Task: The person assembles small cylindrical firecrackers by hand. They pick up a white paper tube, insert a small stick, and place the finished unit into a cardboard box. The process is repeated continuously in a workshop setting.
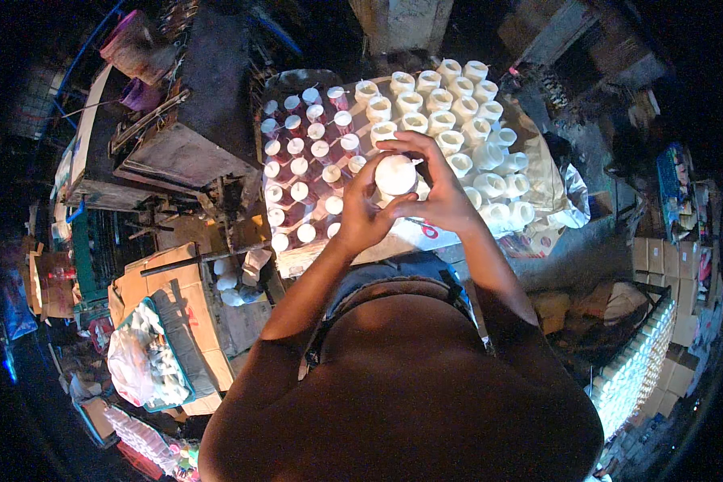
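Note:
A white, round-topped candle [395, 175] with what looks like a short wick at its right edge sits between my two hands. My left hand [364, 210] is closed against its left side, the thumb lying near the front. Curving round the far and right sides, my right hand [443, 199] also grips it. On the table ahead, to the left, stand rows of reddish cups with white tops and thin wicks [299, 166]. Several hollow white cups [440, 100] fill the right part, some more see-through. The lower body of the held candle is hidden by my fingers.
Brown paper [538, 149] and silvery foil [574, 197] lie at the table's right end. To the left are a dark metal workbench [189, 140] and a cardboard sheet [189, 309] beside a tray of white pieces [153, 353]. Stacked cartons [665, 261] stand far right.

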Motion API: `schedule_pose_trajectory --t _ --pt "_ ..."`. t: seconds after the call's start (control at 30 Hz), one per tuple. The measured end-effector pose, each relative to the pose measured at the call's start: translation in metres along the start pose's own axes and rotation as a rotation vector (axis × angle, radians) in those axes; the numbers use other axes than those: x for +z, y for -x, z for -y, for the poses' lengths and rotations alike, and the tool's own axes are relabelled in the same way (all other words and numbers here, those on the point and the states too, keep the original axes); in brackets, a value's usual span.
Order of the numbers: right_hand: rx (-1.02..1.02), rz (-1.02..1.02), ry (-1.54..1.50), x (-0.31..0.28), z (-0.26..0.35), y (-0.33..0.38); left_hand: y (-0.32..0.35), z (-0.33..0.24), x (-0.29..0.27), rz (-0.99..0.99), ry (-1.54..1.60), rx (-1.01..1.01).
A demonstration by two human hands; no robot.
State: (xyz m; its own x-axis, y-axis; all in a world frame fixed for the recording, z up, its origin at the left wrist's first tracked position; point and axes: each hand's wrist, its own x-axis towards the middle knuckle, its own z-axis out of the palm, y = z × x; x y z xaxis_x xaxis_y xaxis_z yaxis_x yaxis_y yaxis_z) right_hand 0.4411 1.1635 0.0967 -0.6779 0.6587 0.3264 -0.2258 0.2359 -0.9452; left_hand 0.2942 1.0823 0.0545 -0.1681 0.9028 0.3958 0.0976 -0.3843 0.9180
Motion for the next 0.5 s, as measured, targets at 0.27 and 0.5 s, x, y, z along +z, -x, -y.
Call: schedule_pose_trajectory --t 0.27,0.5 --pt "0.001 -0.346 -0.263 0.007 -0.045 -0.002 0.003 -0.014 0.016 0.236 0.088 -0.040" --pt "0.267 -0.414 -0.574 0.047 -0.059 0.009 0.052 0.095 0.000 0.026 0.171 -0.449"
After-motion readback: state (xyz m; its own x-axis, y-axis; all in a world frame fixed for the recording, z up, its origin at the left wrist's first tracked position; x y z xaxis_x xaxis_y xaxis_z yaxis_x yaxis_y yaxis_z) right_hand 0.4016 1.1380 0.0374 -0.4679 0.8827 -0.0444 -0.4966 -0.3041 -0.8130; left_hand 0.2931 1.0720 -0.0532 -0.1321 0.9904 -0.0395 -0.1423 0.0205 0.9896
